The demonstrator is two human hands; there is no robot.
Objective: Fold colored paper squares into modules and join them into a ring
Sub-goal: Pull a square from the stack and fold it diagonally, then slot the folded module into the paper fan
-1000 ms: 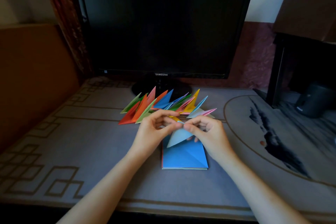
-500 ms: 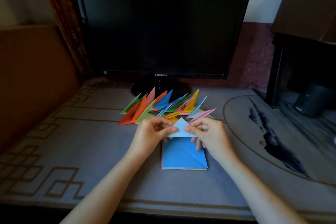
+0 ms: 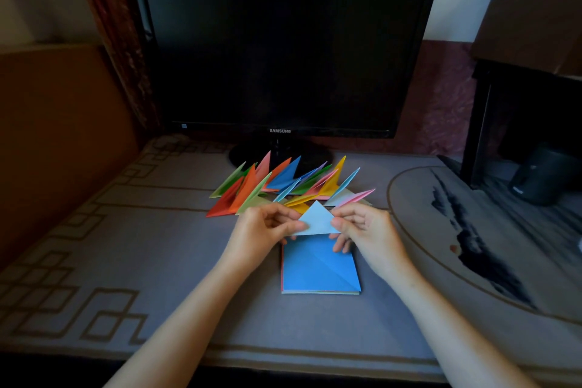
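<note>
A dark Samsung monitor (image 3: 283, 47) stood at the back of a table (image 3: 141, 261), whose grey patterned cover ran wide on either side of the person's arms and down to the near edge. Folded modules (image 3: 277, 186) in many colours fanned out before the monitor's foot, points up. A squared stack of paper squares (image 3: 318, 274), blue on top, lay nearer. Above its far edge the left hand (image 3: 261, 233) and right hand (image 3: 368, 233) each pinched one corner of a pale blue triangle (image 3: 316, 220), its apex pointing toward the modules.
</note>
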